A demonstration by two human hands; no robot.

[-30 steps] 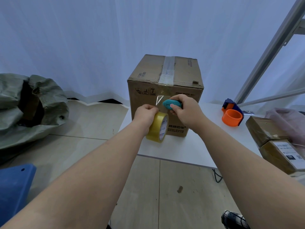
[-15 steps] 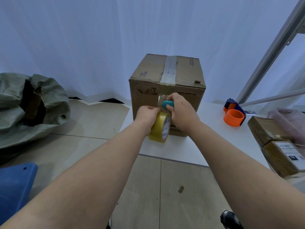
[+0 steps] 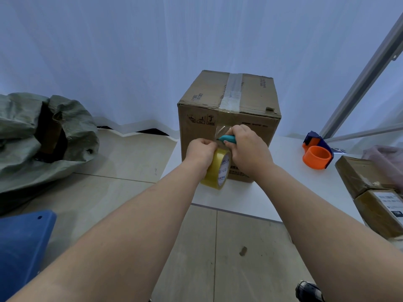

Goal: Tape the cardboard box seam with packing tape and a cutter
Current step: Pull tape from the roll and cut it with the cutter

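Note:
A brown cardboard box (image 3: 255, 97) stands on the white table (image 3: 272, 192), with clear tape along its top seam and down onto its front face. My left hand (image 3: 200, 150) grips a yellowish packing tape roll (image 3: 218, 172) in front of the box, low on its front face. A short stretch of clear tape (image 3: 222, 130) runs from the roll up to the box front. My right hand (image 3: 247, 149) holds a teal cutter (image 3: 227, 139), its tip pointing left at that stretch of tape, just above the roll.
An orange and blue tape dispenser (image 3: 317, 154) sits on the table to the right. Two smaller brown parcels (image 3: 375, 192) lie at the right edge. On the tiled floor are a grey-green sack (image 3: 41, 136) at left and a blue plastic object (image 3: 21, 247) at lower left.
My right hand has brought the teal cutter down and left, from beside the tape to the strip just above the roll. The left hand and roll have hardly moved.

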